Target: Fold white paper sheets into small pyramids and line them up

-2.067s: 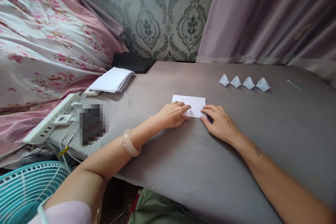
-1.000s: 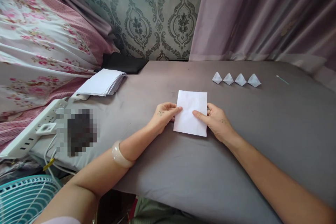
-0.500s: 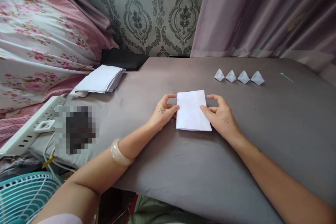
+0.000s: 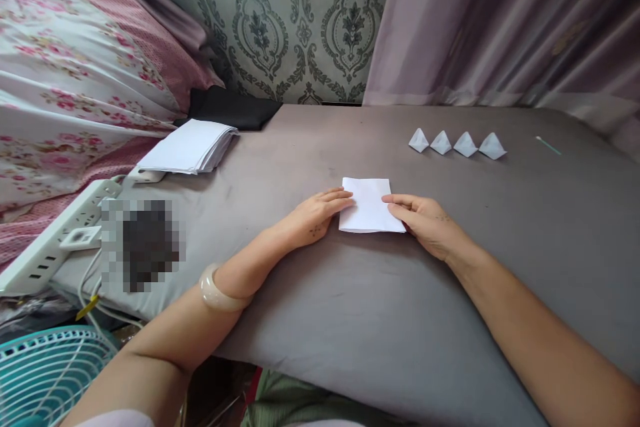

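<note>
A folded white paper (image 4: 369, 207) lies near the middle of the grey-covered table, its near edge showing more than one layer. My left hand (image 4: 317, 215) rests at its left side, fingers close together with their tips on the paper's edge. On the other side, my right hand (image 4: 425, 219) pinches the right edge between thumb and fingers. Behind and to the right stand several small folded white paper pieces (image 4: 466, 145) in a row, with pointed tops.
A stack of white sheets (image 4: 187, 147) lies at the back left by a black cloth (image 4: 235, 109). A white power strip (image 4: 60, 237), cables and a blurred dark object (image 4: 150, 245) are at the left. A thin green stick (image 4: 549, 145) lies far right. A teal fan (image 4: 50, 373) stands lower left.
The paper now lies flatter on the table. My left hand has turned palm down with its fingertips over the paper's edge, and my right fingers have closed on the right edge.
</note>
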`<state>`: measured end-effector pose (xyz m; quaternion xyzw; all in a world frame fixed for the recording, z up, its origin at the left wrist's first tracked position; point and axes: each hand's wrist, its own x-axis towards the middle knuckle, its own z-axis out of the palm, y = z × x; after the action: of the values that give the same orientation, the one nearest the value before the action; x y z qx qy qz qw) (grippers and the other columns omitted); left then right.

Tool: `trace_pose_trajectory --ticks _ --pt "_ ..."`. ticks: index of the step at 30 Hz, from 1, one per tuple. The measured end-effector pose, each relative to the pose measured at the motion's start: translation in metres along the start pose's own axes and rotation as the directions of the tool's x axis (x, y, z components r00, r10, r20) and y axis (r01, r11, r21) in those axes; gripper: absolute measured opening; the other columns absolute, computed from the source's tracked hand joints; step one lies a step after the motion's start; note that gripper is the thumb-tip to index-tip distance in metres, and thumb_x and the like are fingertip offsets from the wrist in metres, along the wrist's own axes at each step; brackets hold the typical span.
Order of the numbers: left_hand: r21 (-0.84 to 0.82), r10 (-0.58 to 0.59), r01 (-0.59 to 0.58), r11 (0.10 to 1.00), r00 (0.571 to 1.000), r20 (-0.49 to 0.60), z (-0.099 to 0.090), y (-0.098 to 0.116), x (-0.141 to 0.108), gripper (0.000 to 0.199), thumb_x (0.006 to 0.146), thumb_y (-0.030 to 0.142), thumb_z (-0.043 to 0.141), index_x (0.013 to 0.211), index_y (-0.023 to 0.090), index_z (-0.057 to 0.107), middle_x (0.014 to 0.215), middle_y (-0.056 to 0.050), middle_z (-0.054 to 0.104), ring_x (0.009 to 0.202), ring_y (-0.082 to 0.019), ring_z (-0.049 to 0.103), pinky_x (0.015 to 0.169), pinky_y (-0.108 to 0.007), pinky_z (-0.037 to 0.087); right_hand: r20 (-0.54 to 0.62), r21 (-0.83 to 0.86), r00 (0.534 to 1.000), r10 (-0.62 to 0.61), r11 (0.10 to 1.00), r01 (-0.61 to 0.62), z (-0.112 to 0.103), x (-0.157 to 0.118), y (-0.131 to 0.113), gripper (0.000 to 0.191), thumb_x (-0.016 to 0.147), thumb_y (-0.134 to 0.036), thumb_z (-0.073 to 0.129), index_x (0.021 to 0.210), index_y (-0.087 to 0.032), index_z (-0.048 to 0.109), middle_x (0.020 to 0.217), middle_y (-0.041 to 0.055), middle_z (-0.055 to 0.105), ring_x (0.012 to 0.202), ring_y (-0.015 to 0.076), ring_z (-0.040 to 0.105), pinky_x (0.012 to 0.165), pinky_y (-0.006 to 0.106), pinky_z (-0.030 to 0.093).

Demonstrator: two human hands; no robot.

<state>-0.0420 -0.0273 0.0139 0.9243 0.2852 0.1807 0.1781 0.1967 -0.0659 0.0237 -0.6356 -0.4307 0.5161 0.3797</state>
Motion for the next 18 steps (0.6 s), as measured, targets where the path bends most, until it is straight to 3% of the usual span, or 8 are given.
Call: trace_pose_trajectory --ticks 3,6,9,11,13,15,18 --pt "-0.012 0.029 -0.028 1.000 0.996 0.080 -0.002 0.002 0.000 0.049 0.091 0.006 0.031 0.136 0.020 0.046 0.142 -0.010 0.050 0.130 -0.020 0.048 0.106 -0.037 0.043 0.013 0.016 0.999 0.032 0.999 -0.033 -0.003 0.002 0.002 0.033 0.077 -0.025 0.061 0.108 -0.016 0.068 0.074 0.0005 0.064 0.061 0.0104 0.052 0.060 0.024 0.041" --pt "0.022 0.045 -0.048 0.999 0.995 0.093 -0.003 0.005 0.000 0.043 0.095 0.014 0.034 0.135 0.020 0.047 0.140 -0.010 0.052 0.126 -0.021 0.052 0.102 -0.035 0.046 0.021 0.002 0.999 0.049 0.999 -0.049 -0.003 0.003 0.001 0.034 0.077 -0.025 0.059 0.108 -0.014 0.067 0.071 0.0008 0.063 0.060 0.0111 0.051 0.060 0.025 0.041" --pt "0.074 0.068 -0.075 0.994 0.994 0.083 -0.003 0.007 0.000 0.037 0.096 0.018 0.035 0.129 0.018 0.052 0.134 -0.010 0.056 0.123 -0.021 0.053 0.101 -0.035 0.047 0.027 -0.178 1.000 0.000 0.984 0.005 -0.006 0.002 0.000 0.034 0.080 -0.030 0.055 0.108 -0.014 0.068 0.064 0.0006 0.059 0.057 0.0133 0.049 0.057 0.027 0.040" --pt "0.116 0.086 -0.097 0.989 0.992 0.097 -0.001 0.008 0.000 0.036 0.096 0.017 0.035 0.125 0.018 0.056 0.131 -0.010 0.058 0.122 -0.022 0.053 0.099 -0.035 0.047 -0.026 -0.439 0.985 -0.169 0.888 0.141 -0.011 0.001 0.001 0.031 0.082 -0.031 0.051 0.102 -0.016 0.071 0.069 0.0033 0.062 0.060 0.0156 0.052 0.058 0.030 0.041" --pt "0.160 0.091 -0.109 0.981 0.989 0.113 0.000 0.008 0.000 0.036 0.095 0.015 0.035 0.122 0.017 0.058 0.128 -0.012 0.058 0.119 -0.023 0.053 0.095 -0.035 0.049 -0.021 -0.645 0.923 -0.385 0.710 0.282 -0.016 -0.001 0.002 0.030 0.082 -0.023 0.046 0.097 -0.018 0.072 0.088 0.0063 0.067 0.069 0.0174 0.056 0.066 0.032 0.044" --pt "0.184 0.091 -0.113 0.976 0.988 0.122 0.000 0.009 0.000 0.037 0.094 0.014 0.034 0.121 0.015 0.059 0.125 -0.012 0.058 0.115 -0.024 0.054 0.091 -0.035 0.050 0.088 -0.715 0.854 -0.513 0.564 0.412 -0.020 -0.003 0.004 0.039 0.079 -0.011 0.041 0.101 -0.020 0.071 0.109 0.0060 0.066 0.086 0.0190 0.059 0.078 0.033 0.046" --pt "0.168 0.093 -0.112 0.979 0.989 0.116 0.000 0.010 -0.001 0.037 0.094 0.015 0.033 0.121 0.015 0.059 0.123 -0.012 0.059 0.112 -0.023 0.055 0.091 -0.035 0.049 0.324 -0.712 0.793 -0.515 0.420 0.563 -0.024 -0.007 0.005 0.052 0.075 -0.002 0.036 0.113 -0.021 0.066 0.121 0.0046 0.062 0.107 0.0215 0.055 0.092 0.035 0.044"
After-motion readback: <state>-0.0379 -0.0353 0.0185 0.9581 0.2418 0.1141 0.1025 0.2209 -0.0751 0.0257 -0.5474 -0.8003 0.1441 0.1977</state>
